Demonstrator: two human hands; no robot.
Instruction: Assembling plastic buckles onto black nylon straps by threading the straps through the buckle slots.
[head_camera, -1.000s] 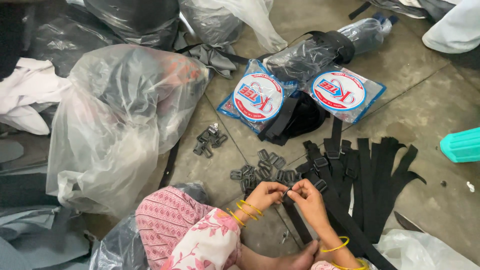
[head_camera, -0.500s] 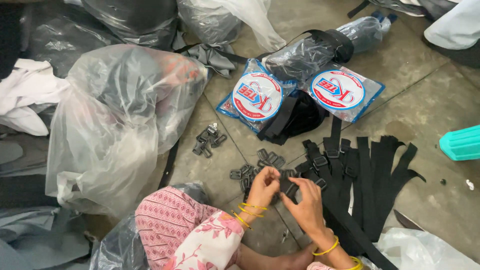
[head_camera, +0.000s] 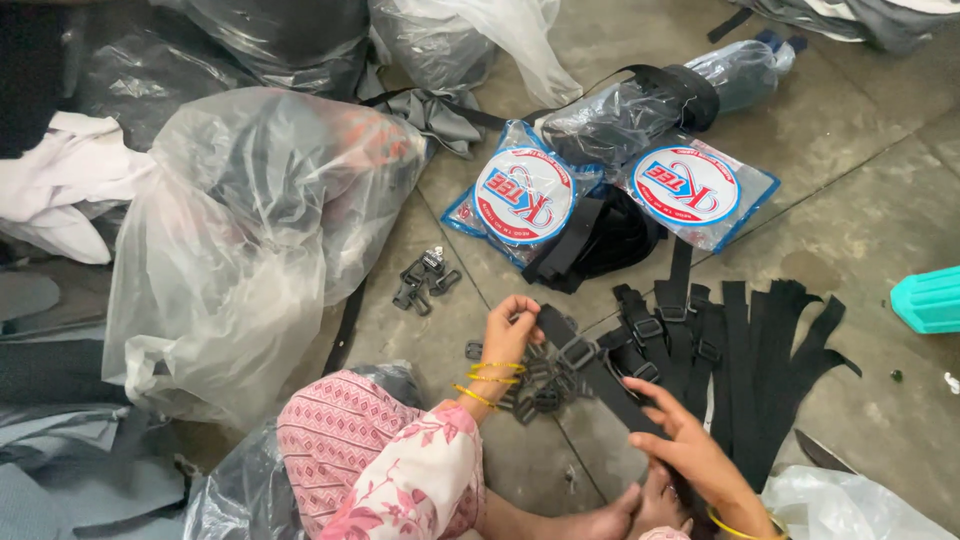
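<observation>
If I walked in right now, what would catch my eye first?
Probably the two hands low in the middle: the left hand and right hand stretch a black strap with a buckle between them. Right of them, black straps lie in a row on the floor. Above sit two round-labelled blue packets; a big clear plastic bag bulges left.

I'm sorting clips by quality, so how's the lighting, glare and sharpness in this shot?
Head view: soft, even daylight with faint shadows; white glare on the clear plastic bag; left hand, right hand and black strap fairly sharp; frame edges slightly soft.
</observation>
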